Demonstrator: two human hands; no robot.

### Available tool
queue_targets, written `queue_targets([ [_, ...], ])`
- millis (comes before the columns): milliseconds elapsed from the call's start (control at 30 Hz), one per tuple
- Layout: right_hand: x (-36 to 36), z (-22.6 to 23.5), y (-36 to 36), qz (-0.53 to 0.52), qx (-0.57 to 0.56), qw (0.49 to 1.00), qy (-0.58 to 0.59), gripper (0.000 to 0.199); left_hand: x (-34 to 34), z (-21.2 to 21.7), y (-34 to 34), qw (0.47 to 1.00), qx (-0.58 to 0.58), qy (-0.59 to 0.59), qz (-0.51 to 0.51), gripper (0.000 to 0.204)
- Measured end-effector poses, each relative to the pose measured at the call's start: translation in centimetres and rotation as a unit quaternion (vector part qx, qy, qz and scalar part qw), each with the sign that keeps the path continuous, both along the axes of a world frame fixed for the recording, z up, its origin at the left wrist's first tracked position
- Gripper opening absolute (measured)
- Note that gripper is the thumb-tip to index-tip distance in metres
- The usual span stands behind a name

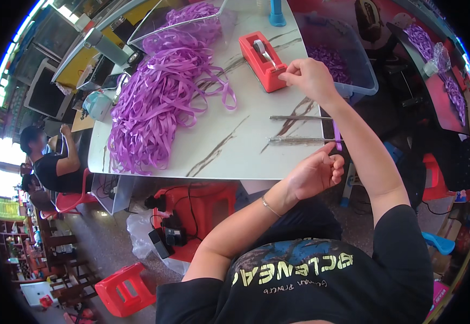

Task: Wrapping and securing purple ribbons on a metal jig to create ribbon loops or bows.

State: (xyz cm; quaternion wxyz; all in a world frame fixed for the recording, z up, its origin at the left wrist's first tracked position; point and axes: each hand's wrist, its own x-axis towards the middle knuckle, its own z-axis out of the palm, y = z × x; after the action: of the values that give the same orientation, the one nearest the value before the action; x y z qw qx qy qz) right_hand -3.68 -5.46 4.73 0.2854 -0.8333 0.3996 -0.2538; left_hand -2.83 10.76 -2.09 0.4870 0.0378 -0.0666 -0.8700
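Observation:
My right hand (311,81) reaches the near end of a red tape dispenser (270,78). Its thumb and forefinger are pinched together at the cutter, on the end of the clear tape. Below it, my left hand (318,171) is turned palm up beside the table edge, its fingers curled in. One outstretched digit meets the nearer of two thin metal rods (297,140), beside a short purple ribbon (337,135) that hangs at the rods' right ends. Whether the curled fingers hold anything is hidden. A big heap of purple ribbon (159,100) lies on the table's left.
The white marbled table (224,156) bears a clear bin (181,24) at its far side and a blue stand (277,13). Another clear bin (364,75) with purple ribbon stands right. Red stools (124,289) and cables are below. A person (57,156) sits at left.

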Motion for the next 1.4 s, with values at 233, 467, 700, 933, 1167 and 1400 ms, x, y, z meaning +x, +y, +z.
queue_targets([
  [233, -2.7, -3.0, -1.9, -0.020, -0.043, 0.995, 0.087, 0.023, 0.0, 0.5, -0.3, 1.000, -0.005, -0.011, 0.000, 0.024],
  [467, -9.2, 0.4, -1.5, 0.209, 0.260, 0.942, 0.040, 0.019, 0.2, 0.1, 0.0, 1.000, 0.002, -0.018, -0.006, 0.021],
  [700, -11.3, 1.8, 0.1, 0.261, 0.206, 0.923, 0.194, 0.020, 0.1, 0.2, 0.0, 1.000, -0.006, -0.026, -0.004, 0.022],
  [933, -11.3, 2.2, 1.1, 0.203, 0.070, 0.933, 0.290, 0.021, 0.2, 0.6, -0.1, 0.999, 0.003, -0.046, -0.005, 0.024],
  [1167, -10.8, 1.8, 1.9, 0.089, 0.033, 0.917, 0.387, 0.027, 0.2, 0.6, -0.1, 0.999, 0.006, -0.041, -0.003, 0.025],
  [1400, -17.4, -8.5, -1.5, 0.063, 0.461, 0.852, -0.239, 0.036, -0.2, 0.9, -0.2, 0.999, 0.014, -0.040, -0.006, 0.029],
])
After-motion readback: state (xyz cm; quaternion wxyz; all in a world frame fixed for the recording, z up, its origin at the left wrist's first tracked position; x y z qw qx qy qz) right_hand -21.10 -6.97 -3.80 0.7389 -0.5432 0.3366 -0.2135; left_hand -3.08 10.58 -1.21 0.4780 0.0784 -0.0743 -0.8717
